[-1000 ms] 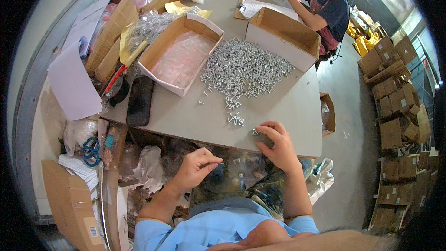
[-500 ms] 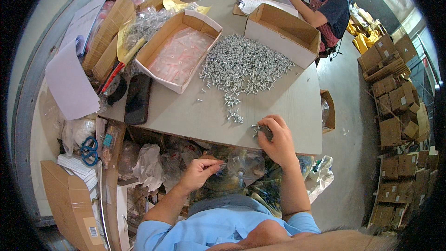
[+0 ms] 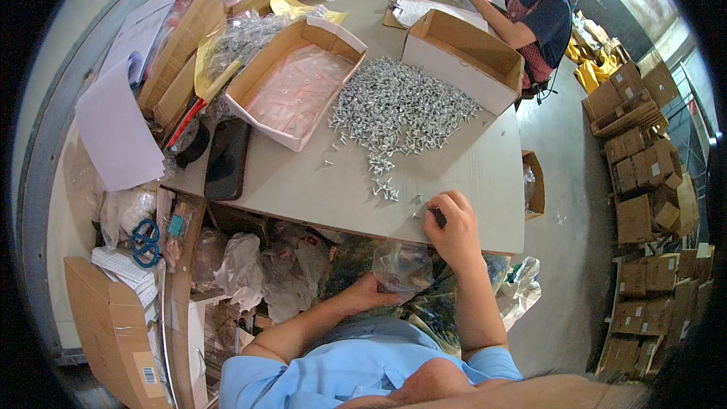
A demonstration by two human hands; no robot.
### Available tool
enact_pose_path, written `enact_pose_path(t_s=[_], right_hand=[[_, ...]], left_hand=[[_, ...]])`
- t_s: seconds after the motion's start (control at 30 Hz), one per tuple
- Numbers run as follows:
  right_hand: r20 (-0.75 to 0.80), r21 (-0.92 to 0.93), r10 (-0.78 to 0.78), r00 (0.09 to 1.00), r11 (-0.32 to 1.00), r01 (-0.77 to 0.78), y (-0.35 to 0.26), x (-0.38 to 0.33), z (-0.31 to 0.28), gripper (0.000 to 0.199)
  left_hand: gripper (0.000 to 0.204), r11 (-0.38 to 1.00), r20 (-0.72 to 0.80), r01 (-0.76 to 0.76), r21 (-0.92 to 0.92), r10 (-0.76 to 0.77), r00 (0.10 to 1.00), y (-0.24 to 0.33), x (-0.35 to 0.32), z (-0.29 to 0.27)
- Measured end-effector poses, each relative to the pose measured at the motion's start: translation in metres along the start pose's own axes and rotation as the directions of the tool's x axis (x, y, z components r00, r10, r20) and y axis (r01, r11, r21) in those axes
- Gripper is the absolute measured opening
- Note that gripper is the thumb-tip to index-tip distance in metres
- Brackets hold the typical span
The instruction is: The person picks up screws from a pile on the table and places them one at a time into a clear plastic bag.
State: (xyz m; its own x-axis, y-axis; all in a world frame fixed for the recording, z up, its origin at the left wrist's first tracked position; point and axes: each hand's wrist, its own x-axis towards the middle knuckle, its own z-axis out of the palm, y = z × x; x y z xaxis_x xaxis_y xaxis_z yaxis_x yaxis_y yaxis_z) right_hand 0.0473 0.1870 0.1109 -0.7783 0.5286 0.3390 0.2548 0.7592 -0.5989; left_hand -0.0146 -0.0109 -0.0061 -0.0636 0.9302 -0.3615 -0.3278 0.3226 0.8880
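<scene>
My right hand [image 3: 454, 227] rests at the table's near edge with its fingers curled in toward the thumb. Whatever lies inside that curl is hidden. Just left of the fingertips are a couple of loose screws [image 3: 419, 199]. My left hand [image 3: 369, 294] is low over my lap, its fingertips against a clear plastic bag [image 3: 403, 266]; the fingers are partly hidden, so their grip does not show. Beyond my hands spreads a big pile of silvery screws [image 3: 405, 106], with a thin trail running toward me.
Left of the pile stands an open box of small clear bags [image 3: 299, 87]; a white carton [image 3: 462, 68] stands behind it. A black phone [image 3: 227, 160] lies at the left edge, near scissors [image 3: 145, 242]. Across the table sits another person [image 3: 545, 23]. Stacked cartons [image 3: 644, 159] line the right.
My left hand has moved right to the clear bag on my lap, out of its earlier pinch. The fingers of my right hand have curled in, leaving fewer screws beside them.
</scene>
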Motion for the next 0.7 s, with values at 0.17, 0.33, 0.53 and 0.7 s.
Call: enact_pose_path(t_s=[0.17, 0.33, 0.53, 0.7], right_hand=[[-0.013, -0.065, -0.067, 0.998, 0.996, 0.066, -0.004, -0.01, -0.005, 0.014], [0.203, 0.108, -0.059, 0.977, 0.993, 0.038, -0.019, -0.026, -0.015, 0.015], [-0.037, 0.007, 0.047, 0.998, 0.999, -0.047, -0.022, -0.001, 0.003, 0.026], [-0.018, -0.015, -0.027, 0.999, 1.0, 0.026, -0.026, 0.021, 0.029, 0.025]], left_hand=[[0.049, 0.999, -0.077, -0.043, 0.017, 0.045, 0.996, -0.004, 0.008, 0.011], [0.036, 0.969, -0.153, -0.026, 0.247, 0.066, 0.986, -0.011, 0.013, 0.013], [0.031, 0.996, -0.137, -0.024, 0.086, 0.035, 0.99, -0.02, 0.016, 0.014], [0.035, 0.977, -0.143, -0.165, 0.134, 0.184, 0.972, -0.023, 0.018, 0.016]])
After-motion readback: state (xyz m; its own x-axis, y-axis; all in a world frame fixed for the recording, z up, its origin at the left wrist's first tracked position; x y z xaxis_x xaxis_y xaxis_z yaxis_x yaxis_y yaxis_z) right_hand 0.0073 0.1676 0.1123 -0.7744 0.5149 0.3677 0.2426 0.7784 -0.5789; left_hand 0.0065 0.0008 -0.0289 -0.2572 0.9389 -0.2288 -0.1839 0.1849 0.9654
